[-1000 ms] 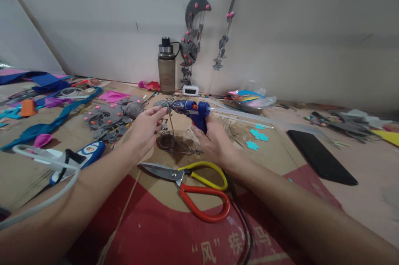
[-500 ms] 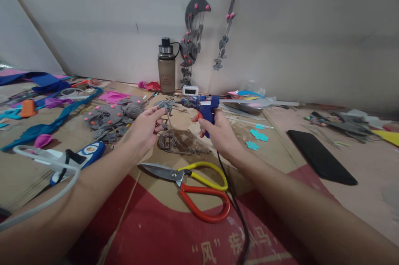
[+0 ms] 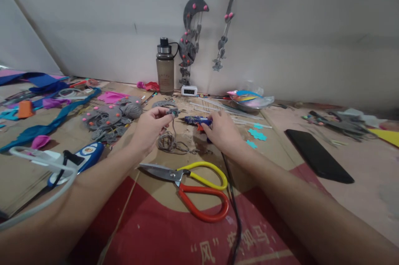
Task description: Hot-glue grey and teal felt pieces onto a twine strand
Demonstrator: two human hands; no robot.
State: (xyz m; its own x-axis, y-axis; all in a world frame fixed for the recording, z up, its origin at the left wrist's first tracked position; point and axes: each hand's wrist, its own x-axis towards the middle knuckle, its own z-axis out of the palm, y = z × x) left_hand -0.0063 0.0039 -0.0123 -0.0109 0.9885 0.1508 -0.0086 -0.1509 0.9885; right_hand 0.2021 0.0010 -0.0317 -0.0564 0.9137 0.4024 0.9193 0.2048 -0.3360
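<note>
My left hand [image 3: 152, 127] is closed in a pinch on a small grey felt piece [image 3: 172, 112]. From that piece a grey yarn [image 3: 168, 142] trails down into a loose tangle on the cardboard. My right hand [image 3: 222, 130] is around the back of a blue glue gun [image 3: 197, 121], low over the board, its nozzle pointing left; the hand hides most of the handle. The gun's black cord [image 3: 232, 190] runs toward me. Scissors [image 3: 177, 175] with one yellow and one red handle lie between my forearms, blades to the left.
Grey felt pieces with pink dots [image 3: 104, 117] lie left. A bottle [image 3: 165, 69] and small clock [image 3: 189, 90] stand by the wall. Clear glue sticks [image 3: 224, 109], turquoise felt flowers [image 3: 257, 134] and a black phone-like slab [image 3: 318, 154] lie right. Felt garlands [image 3: 188, 48] hang behind.
My right hand has lowered the glue gun from upright toward the board and turned over it. My left hand has shifted slightly right with the felt piece.
</note>
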